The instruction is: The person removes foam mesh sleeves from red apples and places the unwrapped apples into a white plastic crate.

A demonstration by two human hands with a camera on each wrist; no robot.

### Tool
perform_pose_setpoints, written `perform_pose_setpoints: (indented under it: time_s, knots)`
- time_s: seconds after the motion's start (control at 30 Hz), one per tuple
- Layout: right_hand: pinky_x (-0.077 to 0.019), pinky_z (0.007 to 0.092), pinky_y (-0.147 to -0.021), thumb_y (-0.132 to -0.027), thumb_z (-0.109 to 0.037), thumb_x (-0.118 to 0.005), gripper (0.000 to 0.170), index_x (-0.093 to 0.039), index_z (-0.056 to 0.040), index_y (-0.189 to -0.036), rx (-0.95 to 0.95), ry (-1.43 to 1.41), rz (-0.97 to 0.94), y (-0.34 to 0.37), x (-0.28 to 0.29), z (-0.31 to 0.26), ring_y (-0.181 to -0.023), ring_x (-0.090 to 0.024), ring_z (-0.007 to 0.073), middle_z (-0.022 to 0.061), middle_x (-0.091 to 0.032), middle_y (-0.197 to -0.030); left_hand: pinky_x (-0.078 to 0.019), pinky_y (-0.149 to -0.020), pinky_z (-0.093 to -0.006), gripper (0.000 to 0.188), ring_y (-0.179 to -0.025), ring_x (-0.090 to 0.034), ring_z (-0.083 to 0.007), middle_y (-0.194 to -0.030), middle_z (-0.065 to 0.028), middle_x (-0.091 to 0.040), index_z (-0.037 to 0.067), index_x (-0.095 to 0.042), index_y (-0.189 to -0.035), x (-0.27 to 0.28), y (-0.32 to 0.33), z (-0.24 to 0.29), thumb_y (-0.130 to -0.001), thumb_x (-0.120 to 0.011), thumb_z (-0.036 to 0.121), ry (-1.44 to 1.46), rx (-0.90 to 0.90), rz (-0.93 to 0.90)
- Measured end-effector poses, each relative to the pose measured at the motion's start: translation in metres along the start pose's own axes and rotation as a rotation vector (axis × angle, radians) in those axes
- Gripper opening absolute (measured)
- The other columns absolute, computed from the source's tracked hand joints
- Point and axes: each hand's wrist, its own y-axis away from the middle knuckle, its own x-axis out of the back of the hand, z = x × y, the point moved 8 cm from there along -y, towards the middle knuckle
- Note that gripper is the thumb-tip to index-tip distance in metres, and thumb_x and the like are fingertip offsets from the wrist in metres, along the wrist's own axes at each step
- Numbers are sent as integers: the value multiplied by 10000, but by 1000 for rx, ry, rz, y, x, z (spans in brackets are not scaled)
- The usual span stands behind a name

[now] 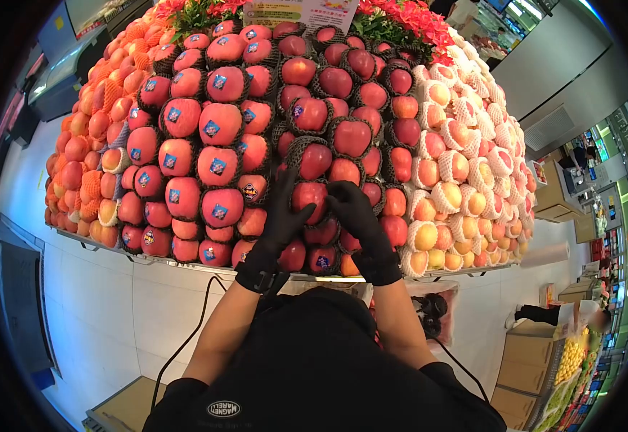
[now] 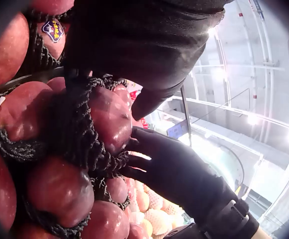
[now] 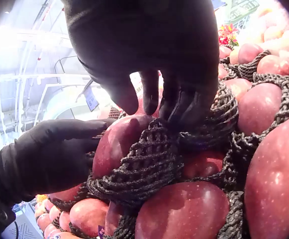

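Both hands wear black gloves and meet at one dark red apple [image 1: 308, 199] near the front of the heap. The left hand [image 1: 282, 219] curls round its left side, thumb across the front. From the right, the bent fingers of the right hand [image 1: 357, 216] hold its edge. A black mesh net [image 3: 142, 167] wraps the lower part of this apple [image 3: 119, 142] in the right wrist view, and the right hand's fingertips [image 3: 154, 112] lie at the net's upper edge. In the left wrist view the apple [image 2: 109, 119] sits between both hands; the fingers' undersides are partly hidden.
Netted red apples [image 1: 217, 165] with blue stickers lie left of the hands, pale-netted fruit [image 1: 458, 169] to the right and orange-netted fruit [image 1: 76, 151] at far left. Red flowers [image 1: 415, 29] and a sign [image 1: 299, 13] stand behind. A cable [image 1: 191, 335] hangs beside the left arm.
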Motion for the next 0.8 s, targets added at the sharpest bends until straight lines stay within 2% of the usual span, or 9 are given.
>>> perform_pose_setpoints:
  time_s: [0.1,0.2,0.3,0.4,0.5,0.6,0.7,0.8]
  knots:
    - [-501,346,-763,-829,-154,-641,291,-594,5,-1069,26,70,-18,-2,2,-2,-873,-634,234,146,-644,-966,-226,-1144,-427,795,-1399,-259,-337,-1483,-193,-314,50,-297,-1454,-2,0,-6,-784,-704,179,-21,8,3]
    - [-499,363,-771,-835,-156,-630,275,-597,-1,-1060,-62,88,-76,-6,0,1,-890,-636,259,151,-645,-982,-225,-1144,-425,785,-1401,-253,-335,-1484,-191,-314,42,-292,-1454,-2,0,-7,-793,-693,171,5,8,10]
    - [-496,360,-814,-842,-153,-618,301,-591,-12,-1107,-81,61,-99,-8,-1,4,-944,-635,270,167,-643,-1033,-229,-1142,-422,777,-1399,-260,-336,-1483,-192,-318,33,-287,-1454,-3,-1,-9,-801,-686,166,18,28,-3]
    - [-487,354,-871,-844,-145,-619,367,-562,-16,-1182,-55,44,12,-13,4,-1,-1016,-620,269,182,-629,-1102,-233,-1140,-421,765,-1397,-265,-335,-1480,-193,-322,30,-293,-1450,-1,-1,-8,-807,-685,160,47,25,-8]
    - [-473,345,-915,-856,-128,-610,452,-502,-14,-1280,57,78,2,-18,4,-15,-1077,-600,260,182,-603,-1185,-249,-1132,-421,729,-1379,-297,-337,-1457,-191,-353,30,-334,-1429,0,-5,-16,-808,-691,161,42,77,25]
    - [-470,348,-923,-866,-112,-603,496,-459,-11,-1330,19,-14,-85,-20,-4,-23,-1109,-587,255,171,-579,-1236,-265,-1123,-420,680,-1356,-329,-337,-1424,-189,-388,32,-381,-1399,2,-11,-20,-810,-694,160,124,135,63]
    - [-468,332,-921,-874,-95,-593,515,-435,-19,-1359,20,-4,-92,-17,-10,-27,-1115,-581,241,164,-568,-1260,-274,-1116,-423,655,-1338,-353,-333,-1400,-187,-409,43,-405,-1384,8,-18,-5,-806,-695,149,150,46,98]
    - [-463,312,-919,-873,-85,-590,506,-443,-18,-1353,86,73,-58,-16,-12,-32,-1095,-577,206,164,-571,-1256,-286,-1116,-404,668,-1361,-326,-288,-1435,-138,-385,62,-384,-1402,10,-21,5,-818,-696,158,-31,-56,106]
